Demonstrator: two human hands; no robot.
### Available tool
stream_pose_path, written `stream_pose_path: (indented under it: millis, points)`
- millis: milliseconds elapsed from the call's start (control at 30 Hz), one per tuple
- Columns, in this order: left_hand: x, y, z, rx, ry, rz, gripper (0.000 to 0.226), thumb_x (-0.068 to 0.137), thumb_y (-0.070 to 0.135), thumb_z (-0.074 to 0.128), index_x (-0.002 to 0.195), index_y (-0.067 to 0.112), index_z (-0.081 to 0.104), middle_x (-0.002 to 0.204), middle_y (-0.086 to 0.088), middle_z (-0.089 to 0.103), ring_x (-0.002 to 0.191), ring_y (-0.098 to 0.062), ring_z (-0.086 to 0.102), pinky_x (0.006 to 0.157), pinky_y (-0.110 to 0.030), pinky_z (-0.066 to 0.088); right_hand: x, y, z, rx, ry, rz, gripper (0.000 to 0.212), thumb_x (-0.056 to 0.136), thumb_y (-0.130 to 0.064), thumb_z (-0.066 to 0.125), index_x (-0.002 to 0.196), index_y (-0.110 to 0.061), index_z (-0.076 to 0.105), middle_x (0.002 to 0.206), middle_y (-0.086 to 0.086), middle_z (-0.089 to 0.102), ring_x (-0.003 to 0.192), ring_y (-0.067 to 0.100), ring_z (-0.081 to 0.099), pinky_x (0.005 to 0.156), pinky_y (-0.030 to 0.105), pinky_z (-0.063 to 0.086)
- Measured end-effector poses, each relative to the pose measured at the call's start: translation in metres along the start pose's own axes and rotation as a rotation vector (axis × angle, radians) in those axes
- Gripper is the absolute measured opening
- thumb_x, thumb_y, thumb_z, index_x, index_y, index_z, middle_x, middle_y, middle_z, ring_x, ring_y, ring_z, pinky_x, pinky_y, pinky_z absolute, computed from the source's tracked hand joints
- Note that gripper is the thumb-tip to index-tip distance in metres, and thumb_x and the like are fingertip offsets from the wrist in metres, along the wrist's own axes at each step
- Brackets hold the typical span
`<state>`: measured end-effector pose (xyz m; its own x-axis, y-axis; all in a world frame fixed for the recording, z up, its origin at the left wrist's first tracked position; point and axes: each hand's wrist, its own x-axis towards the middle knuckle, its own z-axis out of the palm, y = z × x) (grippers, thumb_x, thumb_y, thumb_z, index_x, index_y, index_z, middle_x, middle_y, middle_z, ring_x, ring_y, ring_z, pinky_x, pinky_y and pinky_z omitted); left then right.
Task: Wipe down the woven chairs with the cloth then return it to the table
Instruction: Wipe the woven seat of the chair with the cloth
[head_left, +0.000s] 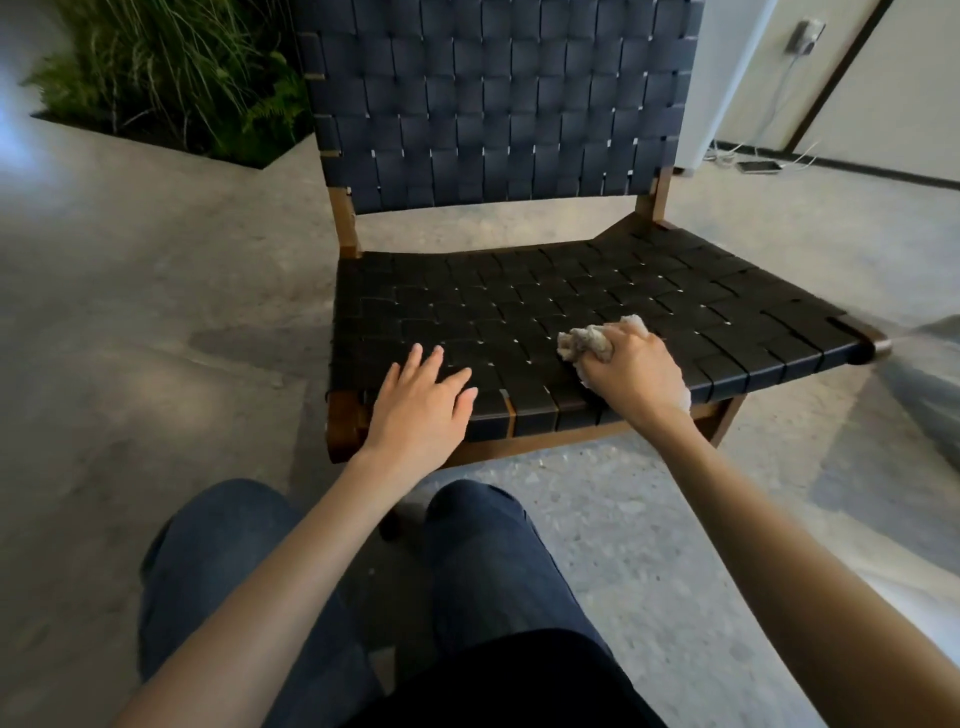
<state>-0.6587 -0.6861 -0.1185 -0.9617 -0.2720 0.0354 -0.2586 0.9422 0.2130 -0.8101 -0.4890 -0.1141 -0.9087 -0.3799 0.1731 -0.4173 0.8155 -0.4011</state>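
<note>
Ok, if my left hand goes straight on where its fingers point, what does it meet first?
Probably nothing: the left hand lies flat on the seat, with only bare seat ahead up to the gap under the backrest. The cloth is off to its right.

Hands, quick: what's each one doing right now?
Left hand: open, fingers straight, flat on the woven chair seat.
Right hand: fingers curled round the crumpled cloth, on the seat.

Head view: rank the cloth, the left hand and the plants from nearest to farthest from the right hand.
1. Cloth, gripped in the right hand itself.
2. Left hand, flat on the seat's left front.
3. Plants, far back left.
</note>
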Motion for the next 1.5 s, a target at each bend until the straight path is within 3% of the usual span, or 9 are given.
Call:
stream_pose_path:
  millis: [100,300,467,700,867,1067,1200,1267,1500]
  points:
    - [0.009,0.012,0.005,0.007,-0.026,-0.039,0.046,0.101,0.042,0.023,0.144,0.031,0.035,0.154,-0.003,0.03,0.144,-0.022,0.02,0.117,-0.041,0.013,0.003,-0.011,0.01,0.032,-0.044,-0.097,0.036,0.087,-0.035,0.059,0.122,-0.025,0.064,0.12,-0.003,0.061,0.109,0.02,0.057,0.086,0.039,0.051]
    - [0.011,0.02,0.008,0.104,0.038,-0.106,0.047,0.096,0.044,0.027,0.139,0.033,0.043,0.148,-0.002,0.041,0.139,-0.02,0.032,0.115,-0.041,0.022,0.024,-0.014,0.024,0.022,-0.106,-0.154,0.037,0.088,-0.039,0.056,0.122,-0.027,0.063,0.112,0.0,0.061,0.099,0.022,0.061,0.067,0.028,0.043]
    - [0.014,0.02,0.009,0.133,0.034,-0.108,0.045,0.095,0.043,0.031,0.137,0.036,0.046,0.146,-0.001,0.043,0.136,-0.018,0.035,0.114,-0.041,0.027,0.039,-0.037,0.053,0.12,-0.129,-0.237,0.036,0.089,-0.036,0.057,0.123,-0.026,0.062,0.116,0.001,0.062,0.101,0.02,0.062,0.074,0.033,0.053]
    - [0.013,0.02,0.012,0.111,0.084,-0.102,0.043,0.095,0.04,0.035,0.136,0.038,0.046,0.147,0.0,0.042,0.137,-0.016,0.033,0.115,-0.039,0.025,0.065,-0.039,0.078,0.166,-0.2,-0.287,0.039,0.09,-0.039,0.053,0.126,-0.026,0.059,0.121,0.001,0.061,0.107,0.023,0.06,0.077,0.031,0.047]
    - [0.012,0.022,0.012,0.044,0.14,-0.13,0.041,0.097,0.036,0.037,0.136,0.033,0.049,0.146,0.003,0.042,0.138,-0.013,0.033,0.116,-0.038,0.024,0.067,-0.039,0.078,0.189,-0.174,-0.285,0.037,0.088,-0.041,0.054,0.122,-0.028,0.063,0.112,-0.001,0.064,0.097,0.018,0.062,0.066,0.023,0.037]
    - [-0.003,0.005,0.005,-0.017,0.36,-0.107,0.028,0.097,0.028,0.048,0.117,0.022,0.066,0.119,0.006,0.066,0.111,-0.008,0.06,0.085,-0.018,0.041,0.054,-0.046,0.06,0.23,-0.218,-0.304,0.03,0.089,-0.042,0.053,0.115,-0.033,0.064,0.101,-0.005,0.067,0.092,0.018,0.063,0.067,0.026,0.038]
    - [-0.02,-0.018,-0.003,0.032,0.474,-0.085,0.022,0.092,0.02,0.055,0.106,0.013,0.071,0.106,-0.002,0.07,0.101,-0.018,0.064,0.09,-0.032,0.047,0.017,-0.084,0.05,0.399,-0.351,-0.456,0.021,0.091,-0.045,0.052,0.106,-0.036,0.064,0.093,-0.012,0.067,0.079,0.004,0.061,0.066,0.024,0.048]
    - [-0.032,-0.03,-0.001,0.04,0.595,-0.174,0.023,0.092,0.019,0.052,0.101,0.01,0.071,0.102,-0.004,0.07,0.094,-0.018,0.064,0.083,-0.027,0.046,-0.002,-0.109,0.051,0.468,-0.387,-0.542,0.025,0.093,-0.044,0.051,0.111,-0.033,0.063,0.101,-0.01,0.067,0.085,0.004,0.061,0.073,0.026,0.052]
    - [-0.068,-0.058,0.022,-0.526,0.842,-0.332,0.022,0.098,0.022,0.039,0.099,0.015,0.06,0.085,0.014,0.059,0.074,0.007,0.052,0.065,-0.006,0.039,-0.035,-0.167,0.06,0.501,-0.303,-0.676,0.03,0.094,-0.036,0.053,0.122,-0.028,0.062,0.121,-0.009,0.062,0.103,0.004,0.056,0.084,0.02,0.046]
